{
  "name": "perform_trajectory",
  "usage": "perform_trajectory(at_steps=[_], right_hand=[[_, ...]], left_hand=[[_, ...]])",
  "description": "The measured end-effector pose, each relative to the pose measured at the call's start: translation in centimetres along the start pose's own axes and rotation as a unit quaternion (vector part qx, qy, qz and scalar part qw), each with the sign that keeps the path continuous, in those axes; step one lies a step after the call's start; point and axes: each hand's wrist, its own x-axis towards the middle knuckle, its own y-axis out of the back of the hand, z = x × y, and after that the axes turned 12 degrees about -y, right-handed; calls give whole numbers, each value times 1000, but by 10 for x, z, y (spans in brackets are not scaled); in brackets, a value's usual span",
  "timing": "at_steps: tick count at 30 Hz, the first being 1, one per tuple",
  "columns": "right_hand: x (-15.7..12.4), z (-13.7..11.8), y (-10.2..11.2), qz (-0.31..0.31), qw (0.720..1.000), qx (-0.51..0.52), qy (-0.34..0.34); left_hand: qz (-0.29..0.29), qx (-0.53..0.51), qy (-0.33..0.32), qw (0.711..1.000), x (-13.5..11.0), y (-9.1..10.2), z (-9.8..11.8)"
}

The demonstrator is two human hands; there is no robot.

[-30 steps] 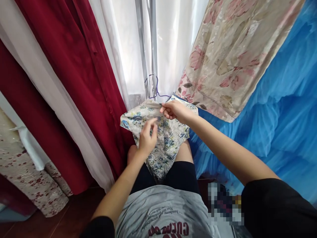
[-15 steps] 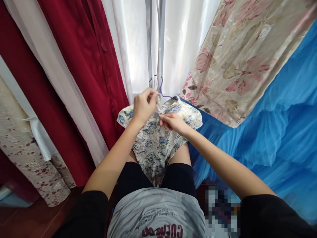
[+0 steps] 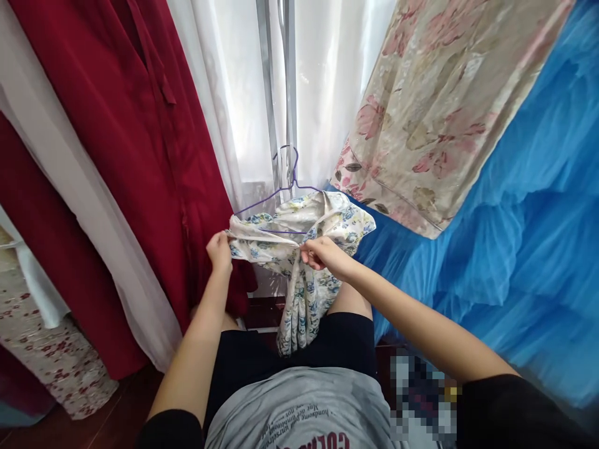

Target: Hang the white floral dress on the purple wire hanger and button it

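Observation:
A white garment with a blue and yellow floral print [image 3: 309, 284] hangs partly on a purple wire hanger [image 3: 296, 181]. My left hand [image 3: 219, 252] is closed on the garment's left edge, drawn out to the side. Near the middle of the front, my right hand [image 3: 325, 255] pinches the fabric. Between my hands a strip of cloth is stretched taut. The hanger's left arm shows bare, while its right end goes under the garment's shoulder. Below, the lower part of the garment falls in bunched folds between my knees.
Dark red drapes [image 3: 135, 156] hang at the left beside beige cloth with red flowers [image 3: 47, 349]. White curtains [image 3: 322, 81] and grey metal poles [image 3: 266, 81] stand ahead. At the right are a cream floral cloth [image 3: 421, 125] and blue ruffled fabric [image 3: 515, 262].
My left hand has moved left and down from the collar, pulling the garment's left side off the hanger arm. My right hand keeps its pinch at the front. The hanger is now more exposed.

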Motion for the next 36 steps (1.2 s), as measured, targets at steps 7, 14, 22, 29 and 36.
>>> perform_trajectory(at_steps=[7,14,22,29,36], right_hand=[[-20,72,32,90,990,112,-16],[-44,126,43,41,994,-37,-97],[-57,71,16,96,964,-185,168],[-58,81,-6,-26,995,-11,93],[-78,94,0,-65,995,36,66]], left_hand=[[-225,-35,85,970,-75,-13,-14],[-210,-103,-33,972,-91,-17,58],[-364,-173,-170,899,-138,-50,160],[-479,-249,-77,838,-169,-53,141],[-564,-285,-87,770,-181,-55,115]])
